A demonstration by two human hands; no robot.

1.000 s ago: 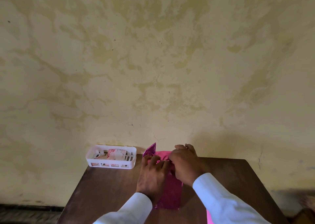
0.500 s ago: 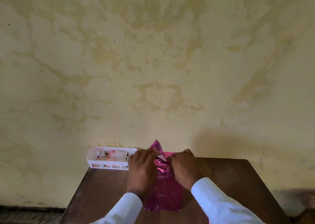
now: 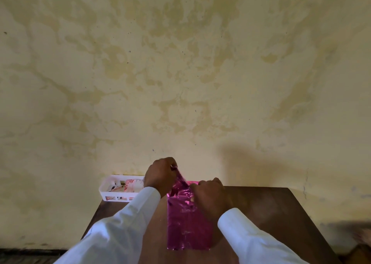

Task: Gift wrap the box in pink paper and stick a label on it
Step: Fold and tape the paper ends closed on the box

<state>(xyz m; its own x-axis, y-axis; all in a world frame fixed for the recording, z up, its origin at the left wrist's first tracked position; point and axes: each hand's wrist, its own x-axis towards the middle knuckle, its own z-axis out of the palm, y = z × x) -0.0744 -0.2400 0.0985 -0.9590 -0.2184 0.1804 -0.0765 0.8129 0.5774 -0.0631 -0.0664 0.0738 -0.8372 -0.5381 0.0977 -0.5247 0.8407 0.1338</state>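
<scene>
**Both grips on the pink paper (image 3: 181, 180)**

My left grip (image 3: 160, 174) is up above the worktop (image 3: 261, 213). It pinches a flap of the paper and holds it up. My right grip (image 3: 208, 196) curls its fingers down on the paper at the far end of the box (image 3: 188, 229). The box lies flat on the worktop, covered in pink. A white basket (image 3: 112, 191) sits at the far left corner.

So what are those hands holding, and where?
The left hand pinches the pink paper by its loose far flap; the right hand grips the wrapped box at its far right corner.
</scene>
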